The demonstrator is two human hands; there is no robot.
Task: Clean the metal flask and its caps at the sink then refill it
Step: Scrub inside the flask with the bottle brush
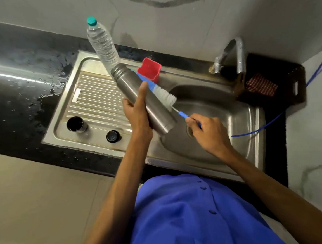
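Centre frame, left hand (pixel 137 112) wraps the flask (pixel 146 102) above the sink (pixel 249 121); right hand (pixel 203 130) pinches the brush (pixel 162 92) against its side. Wet steel could slip from that grip and clatter into the basin.

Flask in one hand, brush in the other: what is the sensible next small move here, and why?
Probably draw the brush along the flask wall, scrubbing its outside. The left hand grips the open flask tilted over the sink, and the right hand pinches the brush handle, with the bristles lying beside the flask body, not inside its mouth. Both caps sit on the drainboard.
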